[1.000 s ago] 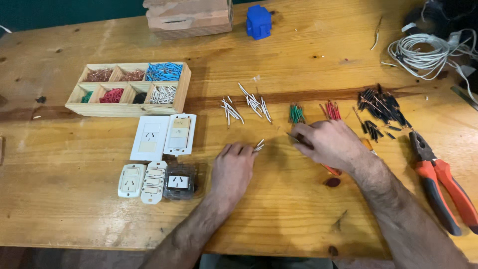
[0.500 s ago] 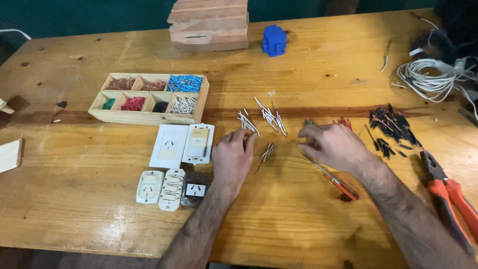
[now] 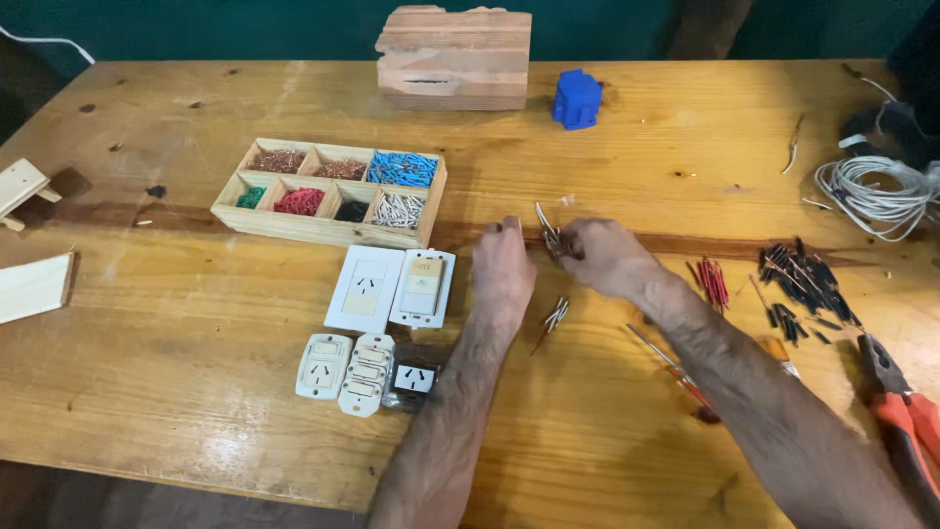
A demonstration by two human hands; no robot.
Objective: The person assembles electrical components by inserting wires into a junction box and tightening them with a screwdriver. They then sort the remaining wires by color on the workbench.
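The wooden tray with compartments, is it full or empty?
Partly filled. The wooden tray has six compartments, and each holds a low heap of small pieces: copper, blue, green, red, black and white. None looks empty.

Table [image 3: 196,411]: varnished wood, glossy, knots and grain showing. I see a compartment tray [image 3: 323,230] of pale unfinished wood, matt. Block [image 3: 455,57] at the far edge: rough layered wood, chipped. Wall plates [image 3: 392,287] and sockets [image 3: 357,370]: smooth white plastic, faint sheen. Short wire pieces [image 3: 548,227] pinched in my right hand [image 3: 602,257]: whitish plastic insulation. Blue part [image 3: 577,99]: matt plastic. Pliers [image 3: 906,416]: dull dark metal, red-orange rubbery grips. Cable coil [image 3: 876,191]: white plastic sheath.
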